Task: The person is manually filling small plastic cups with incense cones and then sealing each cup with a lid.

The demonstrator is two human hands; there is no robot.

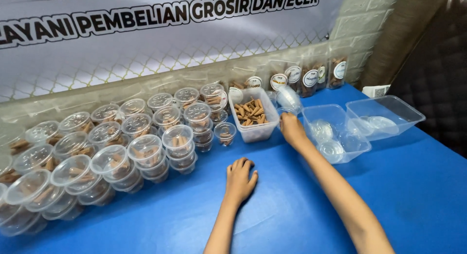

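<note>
My left hand (240,178) lies flat on the blue table (399,195), palm down, fingers together, holding nothing. My right hand (292,128) reaches forward between a clear tub of brown cone snacks (254,118) and a clear box of lids (335,132); its fingers touch a clear cup (288,99) lying on its side by the tub, though the grip is hidden. A small open cup with a few snacks (225,133) stands just left of the tub.
Several lidded clear cups of snacks (121,152) are stacked across the left of the table. Another clear box with lids (384,115) sits at the far right. Labelled snack pouches (311,79) lean against the wall under a banner.
</note>
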